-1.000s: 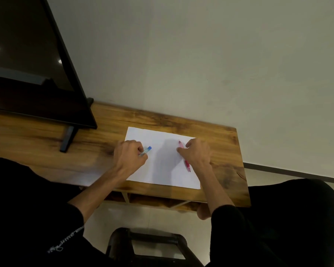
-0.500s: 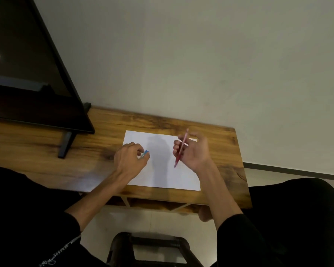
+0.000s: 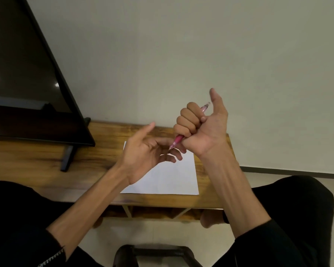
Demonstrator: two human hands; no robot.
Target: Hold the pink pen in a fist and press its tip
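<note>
Your right hand (image 3: 202,128) fists slim translucent pink pen (image 3: 177,140), thumb out; left hand (image 3: 143,157) loosely spread, empty, above smooth white sheet (image 3: 174,178), grained wooden desk (image 3: 46,162).

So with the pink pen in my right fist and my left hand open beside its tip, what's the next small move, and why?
Probably bring the left hand fingers onto the tip of the pink pen. The right hand grips the barrel in a fist above the paper, tip pointing at the open left fingers, almost touching.
</note>
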